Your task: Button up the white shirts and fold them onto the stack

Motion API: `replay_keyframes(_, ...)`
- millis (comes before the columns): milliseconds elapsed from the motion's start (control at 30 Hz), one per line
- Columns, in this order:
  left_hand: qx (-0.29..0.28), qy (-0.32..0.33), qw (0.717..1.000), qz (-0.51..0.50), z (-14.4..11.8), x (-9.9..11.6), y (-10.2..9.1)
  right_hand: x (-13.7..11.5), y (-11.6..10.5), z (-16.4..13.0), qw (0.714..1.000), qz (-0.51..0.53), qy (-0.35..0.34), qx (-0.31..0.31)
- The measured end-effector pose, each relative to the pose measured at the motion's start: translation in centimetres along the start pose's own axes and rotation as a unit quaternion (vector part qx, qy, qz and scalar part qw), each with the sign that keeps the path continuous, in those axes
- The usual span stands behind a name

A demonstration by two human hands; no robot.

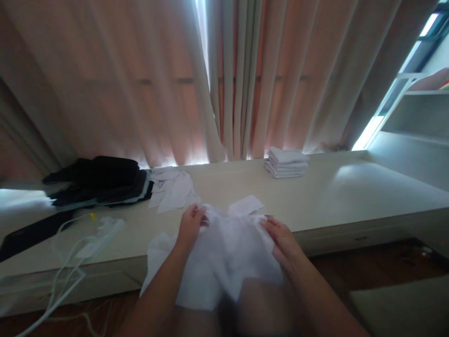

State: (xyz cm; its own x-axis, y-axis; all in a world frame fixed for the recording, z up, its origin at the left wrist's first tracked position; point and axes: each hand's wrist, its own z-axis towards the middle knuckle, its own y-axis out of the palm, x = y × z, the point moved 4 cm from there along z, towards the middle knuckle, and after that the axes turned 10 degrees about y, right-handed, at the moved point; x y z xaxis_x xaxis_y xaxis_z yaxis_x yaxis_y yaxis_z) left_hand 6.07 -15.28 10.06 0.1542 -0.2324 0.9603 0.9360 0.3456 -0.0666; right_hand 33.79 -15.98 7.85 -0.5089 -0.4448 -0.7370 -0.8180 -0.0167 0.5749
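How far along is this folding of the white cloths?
Some looks done: a neat stack of folded white cloths sits on the long counter by the curtains. In hand: the left hand and right hand both grip a crumpled white cloth at the counter's edge. Seemingly left: a loose heap of white cloths beside a dark pile of clothes.
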Motion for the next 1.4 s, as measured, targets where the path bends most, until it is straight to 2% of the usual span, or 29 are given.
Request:
replay_keyframes(67, 0.063, -0.016, 0.992, -0.107, 0.8, 1.3, 0.2, -0.6, 2.7, 1.0, 0.999, 0.022, -0.029, -0.009)
replay_keyframes(167, 0.101, -0.011, 0.981, -0.164, 2.2, 2.9, 1.0, -1.8, 6.9, 2.5, 0.995, 0.049, -0.09, -0.015)
replay_keyframes(300, 0.103, 0.017, 0.978, -0.182, 4.0, 4.8, 2.3, -2.2, 11.3, 4.8, 0.984, 0.06, -0.167, -0.012)
replay_keyframes(433, 0.092, 0.041, 0.976, -0.19, 4.9, 5.4, 2.4, -0.2, 13.4, 7.3, 0.974, 0.014, -0.224, 0.007)
replay_keyframes(667, 0.15, 0.046, 0.958, -0.239, 7.0, 2.3, 1.7, 3.2, 13.9, 11.2, 0.945, -0.114, -0.301, 0.059)
replay_keyframes(833, 0.098, 0.044, 0.971, -0.212, 7.3, -0.4, 2.5, 4.4, 12.9, 13.7, 0.922, -0.153, -0.34, 0.105)
replay_keyframes(967, 0.076, 0.022, 0.986, -0.146, 7.4, -2.4, 2.4, 4.9, 12.3, 15.2, 0.907, -0.191, -0.361, 0.099)
replay_keyframes(1033, 0.088, 0.02, 0.99, -0.105, 7.7, -3.0, 1.9, 4.9, 12.5, 15.4, 0.884, -0.242, -0.391, 0.082)
replay_keyframes(1200, 0.083, 0.023, 0.994, -0.071, 8.5, -3.2, 1.2, 4.2, 13.3, 15.0, 0.796, -0.386, -0.461, 0.076)
replay_keyframes(1300, 0.069, 0.025, 0.994, -0.08, 8.7, -3.3, 1.4, 3.8, 13.4, 14.7, 0.776, -0.414, -0.471, 0.067)
replay_keyframes(1400, 0.063, 0.026, 0.994, -0.081, 8.6, -3.8, 1.7, 3.5, 13.4, 14.6, 0.777, -0.422, -0.463, 0.064)
